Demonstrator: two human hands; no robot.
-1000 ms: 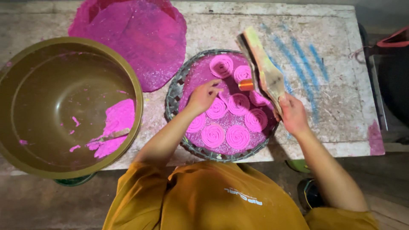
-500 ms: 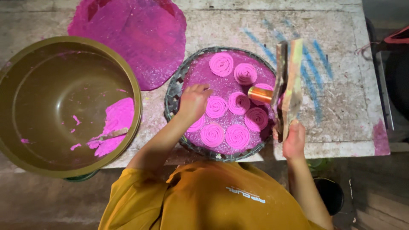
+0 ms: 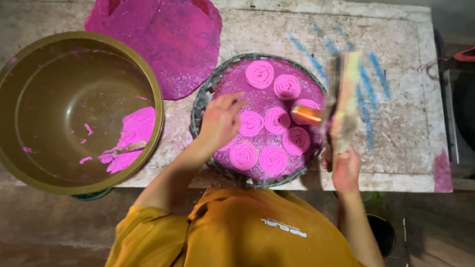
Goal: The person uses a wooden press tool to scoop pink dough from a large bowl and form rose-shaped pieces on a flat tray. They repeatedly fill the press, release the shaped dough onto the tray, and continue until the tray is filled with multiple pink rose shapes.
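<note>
I see no packages, signs or screens here; the only lettering is a small white print on my orange shirt [image 3: 277, 232], below the counter [image 3: 410, 163].

My right hand [image 3: 345, 170] grips a blurred flat wooden press [image 3: 345, 101], its orange nozzle [image 3: 308, 114] over the pink spirals [image 3: 277, 121] on the round tray [image 3: 200, 106]; my left hand [image 3: 220, 121] hovers open beside them
</note>
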